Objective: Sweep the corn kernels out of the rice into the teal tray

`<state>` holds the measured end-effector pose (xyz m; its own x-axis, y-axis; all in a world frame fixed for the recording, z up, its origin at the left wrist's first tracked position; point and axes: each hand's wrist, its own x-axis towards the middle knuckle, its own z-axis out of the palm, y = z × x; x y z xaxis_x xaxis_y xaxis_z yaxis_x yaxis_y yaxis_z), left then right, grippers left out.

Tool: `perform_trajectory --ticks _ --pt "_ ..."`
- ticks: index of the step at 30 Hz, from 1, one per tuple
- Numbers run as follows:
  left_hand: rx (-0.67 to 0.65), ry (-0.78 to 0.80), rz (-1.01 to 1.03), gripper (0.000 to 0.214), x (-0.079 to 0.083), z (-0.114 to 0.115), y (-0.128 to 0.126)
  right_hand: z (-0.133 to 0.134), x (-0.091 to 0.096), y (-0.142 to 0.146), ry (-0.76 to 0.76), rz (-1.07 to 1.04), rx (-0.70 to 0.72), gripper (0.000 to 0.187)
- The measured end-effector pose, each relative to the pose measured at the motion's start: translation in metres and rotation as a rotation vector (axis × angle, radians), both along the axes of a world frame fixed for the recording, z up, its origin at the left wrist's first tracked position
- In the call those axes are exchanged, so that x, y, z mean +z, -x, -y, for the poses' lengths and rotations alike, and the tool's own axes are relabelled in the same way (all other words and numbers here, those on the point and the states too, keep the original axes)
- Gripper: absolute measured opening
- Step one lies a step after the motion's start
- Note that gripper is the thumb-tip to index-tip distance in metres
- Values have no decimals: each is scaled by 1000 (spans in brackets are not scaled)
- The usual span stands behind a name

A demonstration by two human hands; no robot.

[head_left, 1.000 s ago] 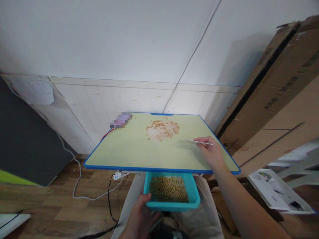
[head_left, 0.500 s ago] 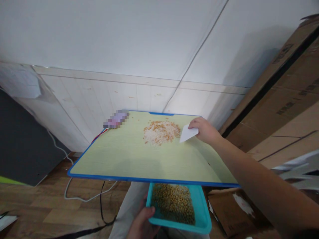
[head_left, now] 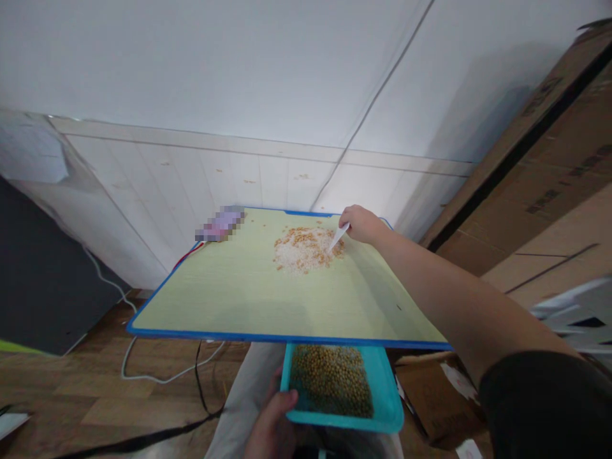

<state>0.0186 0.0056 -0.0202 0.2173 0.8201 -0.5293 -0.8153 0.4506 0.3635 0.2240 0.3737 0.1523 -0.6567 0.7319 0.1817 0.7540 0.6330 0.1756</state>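
Once shifted left, brought white card (head_left: 339, 236), pinched in right hand (head_left: 359, 224), into apparent working position at right side of grain pile (head_left: 300, 253); gripped teal tray (head_left: 385, 386) with left hand (head_left: 271, 426).

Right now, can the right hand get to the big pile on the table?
Very likely yes: the right hand is close beside the pile, the white card it holds is at the pile's right side, and I see nothing blocking the way.
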Motion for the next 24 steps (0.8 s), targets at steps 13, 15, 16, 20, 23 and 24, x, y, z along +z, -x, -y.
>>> perform_trajectory --ticks 13,15,16,20,23,24 --pt "55 -9 -127 80 20 -3 -7 13 9 12 35 212 -124 36" --pt "37 3 -140 87 25 -4 -6 14 8 12 42 224 -148 36" --pt "36 14 -152 90 26 -5 -6 15 8 12 43 228 -155 35" --pt "33 43 -184 92 30 -6 -4 19 10 13 41 249 -162 35" --pt "32 43 -178 86 32 -7 -3 25 14 14 52 296 -161 37" --pt "29 46 -179 83 33 -7 -3 28 16 15 60 312 -160 37"
